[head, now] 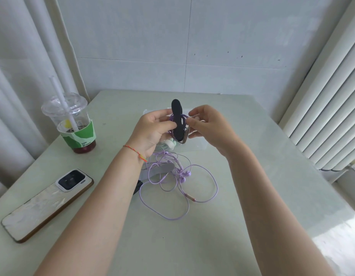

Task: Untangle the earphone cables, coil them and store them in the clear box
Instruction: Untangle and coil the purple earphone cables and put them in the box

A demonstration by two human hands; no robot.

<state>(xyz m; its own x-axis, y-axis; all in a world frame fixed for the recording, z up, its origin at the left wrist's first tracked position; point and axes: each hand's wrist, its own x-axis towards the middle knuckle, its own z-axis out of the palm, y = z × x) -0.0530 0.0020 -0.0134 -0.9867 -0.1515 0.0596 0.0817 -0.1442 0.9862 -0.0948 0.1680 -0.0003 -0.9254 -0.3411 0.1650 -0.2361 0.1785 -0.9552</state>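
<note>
My left hand [152,129] and my right hand [207,126] are raised above the table and together hold a small coil of purple earphone cable [184,118]. A black strap [177,118] with a grey underside is wrapped round the coil and its free end sticks up. Behind and below the hands stands the clear box [198,145], with pale green earphones [169,144] inside. A second purple earphone cable [178,186] lies loose and tangled on the table in front of the box, its earbuds [186,175] near the middle. A grey strap [162,169] lies under its left side.
A phone [47,204] lies face down at the left front. A plastic cup [72,124] with a straw and green sleeve stands at the back left. Curtains hang at the left, a radiator stands at the right, and a wall runs behind the pale green table [252,176].
</note>
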